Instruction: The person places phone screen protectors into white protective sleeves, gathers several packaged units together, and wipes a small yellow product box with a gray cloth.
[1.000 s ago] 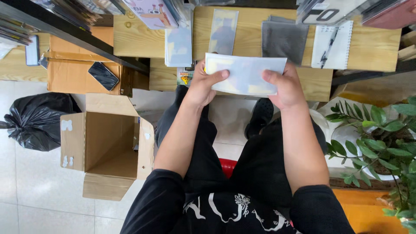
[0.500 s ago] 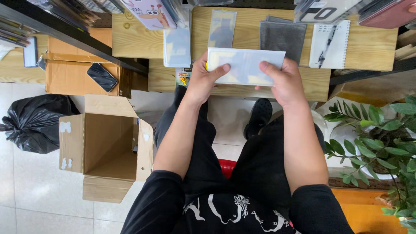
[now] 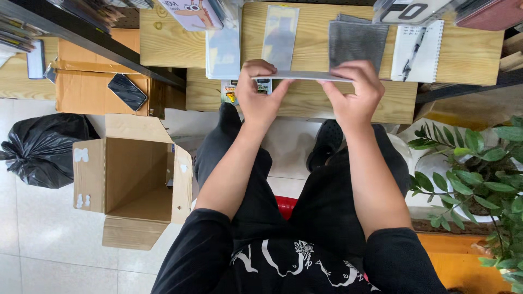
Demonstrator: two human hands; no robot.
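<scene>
1. I wear a black top (image 3: 283, 267) with white line drawings across the front.
2. Its sleeves (image 3: 196, 245) end at my elbows; my forearms are bare.
3. My trousers (image 3: 327, 201) are black.
4. A black shoe (image 3: 326, 142) with small holes covers one foot.

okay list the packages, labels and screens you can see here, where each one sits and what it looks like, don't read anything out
Flat white packet: edge-on between left hand and right hand, over the wooden bench.
Clear sleeve: bench, tall, glossy.
Grey pouch: bench, square, grey.
Cardboard box: floor at left, open, brown, white label scraps.
Phone: on a closed carton, dark screen.
Black bag: floor, far left.
</scene>
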